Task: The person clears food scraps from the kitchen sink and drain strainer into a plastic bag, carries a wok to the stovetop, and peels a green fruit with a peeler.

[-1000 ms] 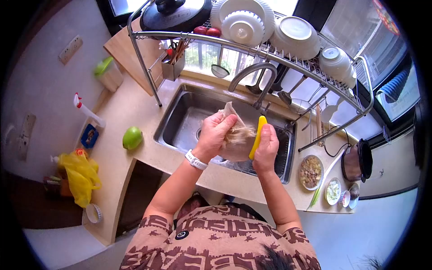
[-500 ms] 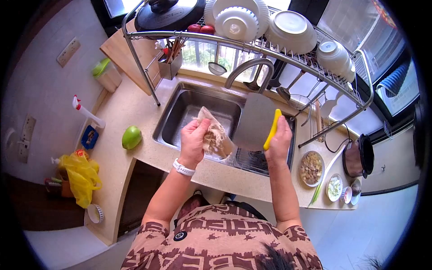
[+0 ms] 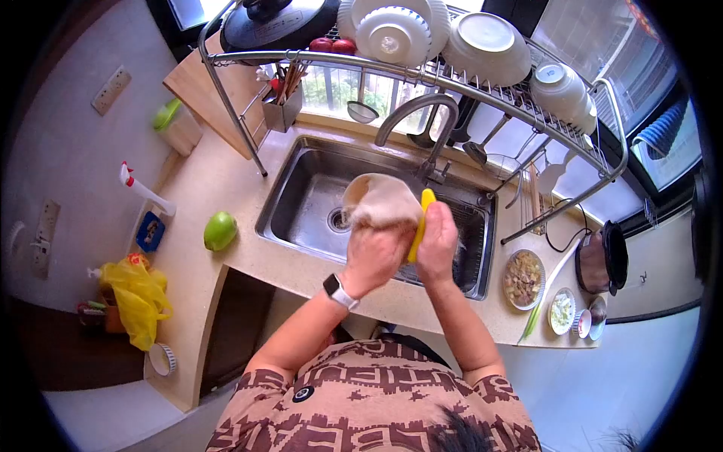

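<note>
My right hand (image 3: 437, 242) is closed around the yellow handle (image 3: 419, 233) of a cleaver held over the sink. My left hand (image 3: 379, 252), wearing a watch, presses a beige cloth (image 3: 385, 197) against the cleaver's blade. Most of the blade is hidden behind the cloth and my left hand. Motion smears the left fingers a little. Below both hands lies the double-bowl steel sink (image 3: 290, 184), its left drain showing.
A faucet (image 3: 418, 113) arches behind my hands. Above it a dish rack (image 3: 331, 57) holds bowls and a lid. A green mango (image 3: 220, 230) sits on the left counter. At right stand a bowl of chopped food (image 3: 523, 279) and a dark pot (image 3: 599, 260).
My right hand has brought the cleaver leftward and turned it so its blade no longer shows broad. My left hand has moved right and up, laying the cloth over the blade.
</note>
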